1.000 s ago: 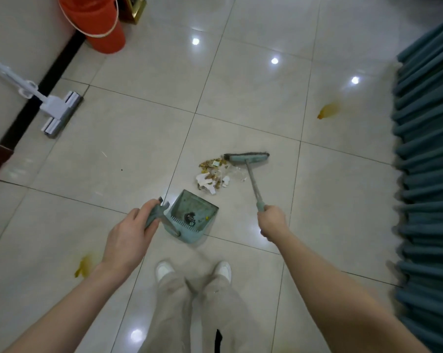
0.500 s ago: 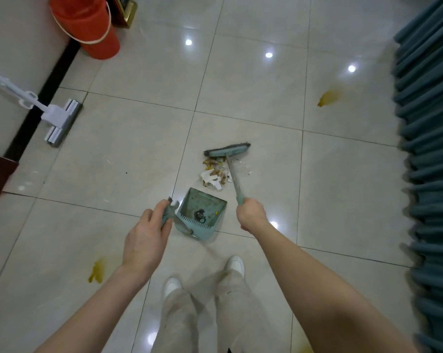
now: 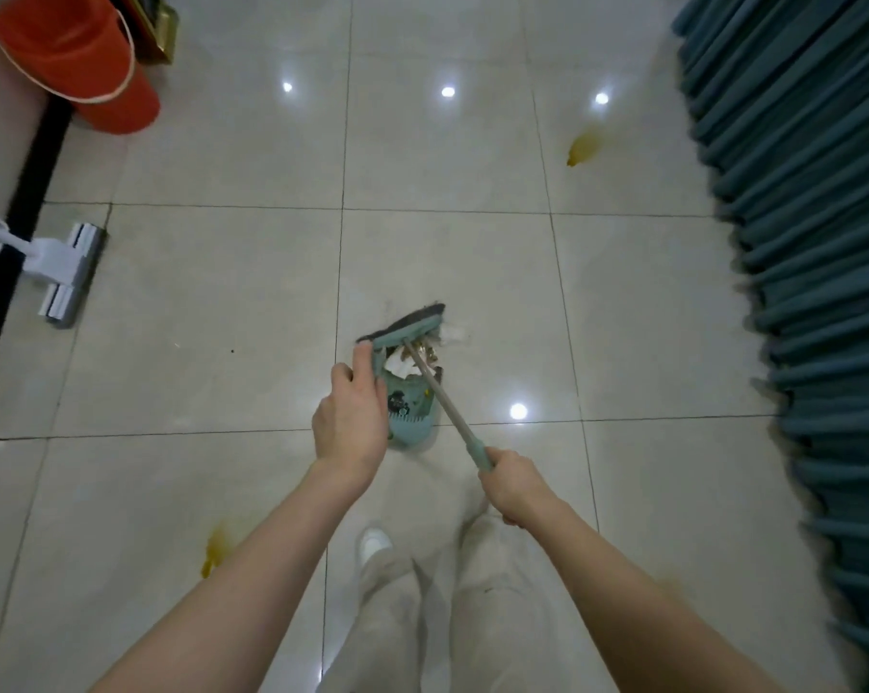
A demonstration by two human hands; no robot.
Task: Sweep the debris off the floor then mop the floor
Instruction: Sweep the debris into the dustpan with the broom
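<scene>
Gripping dustpan (image 3: 412, 407) handle w/ curled fingers, left hand (image 3: 350, 417); right hand (image 3: 515, 485) fist-wrapped on broom (image 3: 407, 328) stick; debris (image 3: 422, 350) at dustpan mouth, under broom head.

Curtain (image 3: 812, 242): teal, closely pleated fabric filling the right edge from top to bottom
Skirting (image 3: 22, 207): black strip running up the left side
Frame (image 3: 161, 30): gold-edged object, possibly a picture frame, top left
Reflections (image 3: 447, 91): four small bright round glints
</scene>
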